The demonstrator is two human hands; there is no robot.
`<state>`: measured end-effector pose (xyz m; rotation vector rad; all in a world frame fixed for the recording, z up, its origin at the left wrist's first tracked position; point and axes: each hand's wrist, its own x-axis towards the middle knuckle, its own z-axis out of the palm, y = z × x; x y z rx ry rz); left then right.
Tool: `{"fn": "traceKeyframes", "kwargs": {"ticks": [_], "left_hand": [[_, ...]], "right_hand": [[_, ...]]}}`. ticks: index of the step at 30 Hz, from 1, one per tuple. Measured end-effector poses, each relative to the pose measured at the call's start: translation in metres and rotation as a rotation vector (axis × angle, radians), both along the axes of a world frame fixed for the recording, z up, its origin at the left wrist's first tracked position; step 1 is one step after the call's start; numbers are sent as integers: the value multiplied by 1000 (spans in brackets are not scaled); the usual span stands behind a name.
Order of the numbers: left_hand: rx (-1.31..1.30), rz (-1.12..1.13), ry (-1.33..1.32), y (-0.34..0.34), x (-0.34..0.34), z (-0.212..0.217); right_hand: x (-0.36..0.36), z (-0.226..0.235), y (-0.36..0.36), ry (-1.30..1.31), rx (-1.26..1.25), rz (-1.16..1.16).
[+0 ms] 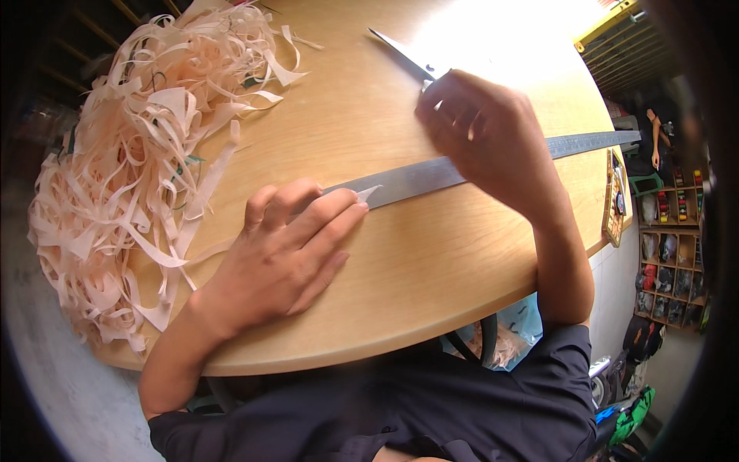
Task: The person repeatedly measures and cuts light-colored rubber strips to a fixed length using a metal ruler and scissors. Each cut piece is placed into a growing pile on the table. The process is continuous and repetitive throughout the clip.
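Observation:
My left hand (285, 250) rests on the table, its fingers over the left part of a long steel ruler (412, 179). The pointed end of a pale pink fabric strip (370, 192) sticks out from between its fingertips, lying over the ruler. Above the ruler's middle, my right hand (489, 135) is curled around the handle end of scissors (402, 54), slightly blurred. The dark blades point to the far left, away from me. Most of the handle is hidden in my fingers.
A big tangled heap of pale pink fabric strips (146, 169) covers the table's left side. A small wooden tray (613, 199) sits at the right edge. Below the rounded wooden table (431, 292) is a blue bag (519, 327); compartment shelves (668, 266) stand at right.

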<state>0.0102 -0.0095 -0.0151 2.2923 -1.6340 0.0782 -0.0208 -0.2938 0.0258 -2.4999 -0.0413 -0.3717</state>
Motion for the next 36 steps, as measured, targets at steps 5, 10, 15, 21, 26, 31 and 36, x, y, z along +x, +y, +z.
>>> {"fn": "traceKeyframes", "kwargs": {"ticks": [5,10,15,21,26,31,36], "left_hand": [[44,11,14,-1,-1,3],[55,9,0,-1,-1,5],[52,8,-11,-2,-2,5],[46,8,-10,-3,-3,5],[68,1,-7,-3,-4,5],[63,-3,-1,-2,-3,4],[64,-5,-3,-3,-3,3]], "right_hand": [[-7,-4,9,104,10,220],[-15,-5,13,88,-52,371],[-15,-5,15,92,-61,385],[-11,-7,23,230,212,209],[-3,-10,29,379,439,112],[1,-13,28,420,422,121],[2,-13,26,457,437,151]]}}
